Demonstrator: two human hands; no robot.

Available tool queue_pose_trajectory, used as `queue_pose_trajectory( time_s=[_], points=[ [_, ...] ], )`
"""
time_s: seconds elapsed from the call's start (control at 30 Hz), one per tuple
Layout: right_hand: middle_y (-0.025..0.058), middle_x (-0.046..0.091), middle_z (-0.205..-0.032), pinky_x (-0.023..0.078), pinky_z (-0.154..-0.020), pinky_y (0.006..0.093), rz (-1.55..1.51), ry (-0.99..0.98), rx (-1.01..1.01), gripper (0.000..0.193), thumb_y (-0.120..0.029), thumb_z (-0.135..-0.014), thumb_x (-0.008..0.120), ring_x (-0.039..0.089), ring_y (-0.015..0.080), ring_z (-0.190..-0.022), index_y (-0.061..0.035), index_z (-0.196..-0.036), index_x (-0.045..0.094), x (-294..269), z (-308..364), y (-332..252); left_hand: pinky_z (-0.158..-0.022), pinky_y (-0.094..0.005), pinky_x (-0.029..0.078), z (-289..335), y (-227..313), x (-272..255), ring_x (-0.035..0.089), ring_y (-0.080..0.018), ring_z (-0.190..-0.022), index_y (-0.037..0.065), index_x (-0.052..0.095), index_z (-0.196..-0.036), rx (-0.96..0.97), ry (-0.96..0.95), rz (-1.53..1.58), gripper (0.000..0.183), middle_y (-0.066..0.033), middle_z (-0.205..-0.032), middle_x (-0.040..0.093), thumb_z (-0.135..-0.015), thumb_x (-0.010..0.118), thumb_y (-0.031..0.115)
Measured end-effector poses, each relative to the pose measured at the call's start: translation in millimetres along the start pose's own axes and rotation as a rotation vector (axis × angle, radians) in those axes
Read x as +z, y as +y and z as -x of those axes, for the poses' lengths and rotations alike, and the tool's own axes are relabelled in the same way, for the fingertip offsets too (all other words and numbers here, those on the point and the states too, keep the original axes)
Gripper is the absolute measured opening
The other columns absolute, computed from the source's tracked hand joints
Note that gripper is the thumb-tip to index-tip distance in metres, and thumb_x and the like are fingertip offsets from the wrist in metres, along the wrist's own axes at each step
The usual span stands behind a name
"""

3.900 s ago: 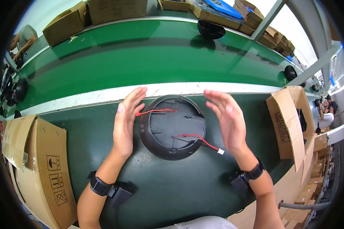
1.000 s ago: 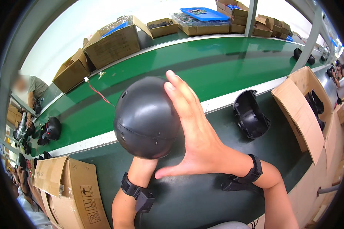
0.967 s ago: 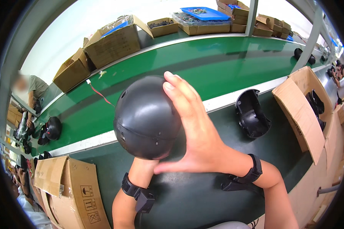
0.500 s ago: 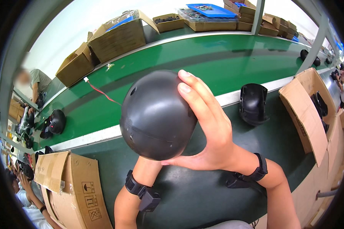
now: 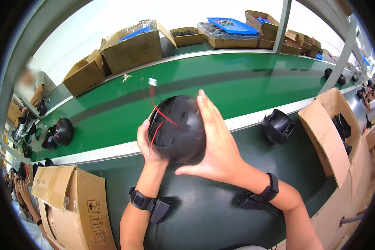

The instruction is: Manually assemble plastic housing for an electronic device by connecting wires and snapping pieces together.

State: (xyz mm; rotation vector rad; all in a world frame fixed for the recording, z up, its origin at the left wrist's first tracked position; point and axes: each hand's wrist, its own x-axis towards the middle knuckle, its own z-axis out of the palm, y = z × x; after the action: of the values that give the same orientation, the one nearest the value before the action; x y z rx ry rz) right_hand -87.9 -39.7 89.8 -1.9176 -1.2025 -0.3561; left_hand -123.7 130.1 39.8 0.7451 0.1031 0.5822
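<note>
A black, rounded plastic shell (image 5: 189, 143) is held above the bench, its hollow side tipped up and toward the left. Thin red wires (image 5: 159, 132) run out of the hollow, and a white connector (image 5: 152, 82), smeared by motion, dangles at their far end. My left hand (image 5: 148, 143) grips the shell's left side from below, with part of its fingers hidden behind it. Against the right side rests my right hand (image 5: 218, 143), its fingers stretched out and its thumb apart from the shell. Another black curved shell (image 5: 278, 126) lies on the bench to the right.
Cardboard boxes stand at the near left (image 5: 85, 200) and at the right (image 5: 327, 137), the right one holding black parts. Beyond runs a green conveyor belt (image 5: 246, 87) with black assemblies (image 5: 62, 132) at its left. Boxes and a blue tray (image 5: 233, 26) line the back. Other people work at both sides.
The shell has been turned over from its smooth closed face to its wired hollow, and lowered slightly. My left hand has come into sight at its left; my right thumb has parted from it.
</note>
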Motion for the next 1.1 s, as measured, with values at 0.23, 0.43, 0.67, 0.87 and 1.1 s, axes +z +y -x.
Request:
queue_pose_trajectory(
  time_s=[0.23,0.43,0.67,0.87,1.1],
  points=[
    [0.0265,0.022,-0.15,0.033,-0.112,0.0431,-0.164,-0.021,0.13,0.136,-0.023,-0.046,0.095,0.032,0.0426,-0.137,-0.0008,-0.148,0.008,23,3,33,-0.106,-0.0367,0.038,-11,-3,0,0.054,-0.027,-0.12,-0.011,0.051,-0.127,0.452,-0.047,-0.51,0.054,-0.0206,-0.129,0.056,-0.096,0.035,0.03],
    [0.024,0.026,-0.149,0.034,-0.111,0.0417,-0.293,-0.011,0.11,0.135,-0.022,-0.045,0.095,0.033,0.0404,-0.137,-0.002,-0.149,0.011,38,-6,44,-0.108,-0.0378,0.034,-17,4,-13,0.051,-0.0281,-0.123,-0.011,0.051,-0.128,0.571,-0.101,-0.58,0.057,-0.0217,-0.131,0.055,-0.096,0.03,0.032],
    [0.0211,0.027,-0.148,0.032,-0.112,0.0432,-0.284,0.054,-0.07,0.134,-0.026,-0.047,0.096,0.035,0.0363,-0.136,-0.0026,-0.149,0.012,46,-8,53,-0.108,-0.0397,0.035,-3,16,2,0.052,-0.0313,-0.122,-0.01,0.059,-0.119,0.828,-0.072,-0.766,0.055,-0.025,-0.126,0.058,-0.095,0.03,0.031],
    [0.0206,0.02,-0.151,0.028,-0.113,0.0465,-0.641,0.195,-0.016,0.133,-0.031,-0.054,0.093,0.031,0.0331,-0.138,-0.0071,-0.149,0.002,62,3,68,-0.102,-0.0469,0.041,9,32,31,0.058,-0.0421,-0.114,-0.01,0.063,-0.111,1.083,-0.257,-0.795,0.044,-0.0267,-0.114,0.063,-0.089,0.038,0.019],
    [0.0241,0.028,-0.148,0.036,-0.107,0.0499,-1.017,0.367,-0.04,0.088,-0.034,-0.082,0.072,0.038,0.0388,-0.132,-0.0074,-0.146,0.018,30,9,43,-0.091,-0.0571,0.047,34,49,57,0.059,-0.0503,-0.107,-0.001,0.066,-0.109,1.357,-0.486,-0.799,0.049,-0.0249,-0.113,0.065,-0.097,0.037,0.036]
  ],
)
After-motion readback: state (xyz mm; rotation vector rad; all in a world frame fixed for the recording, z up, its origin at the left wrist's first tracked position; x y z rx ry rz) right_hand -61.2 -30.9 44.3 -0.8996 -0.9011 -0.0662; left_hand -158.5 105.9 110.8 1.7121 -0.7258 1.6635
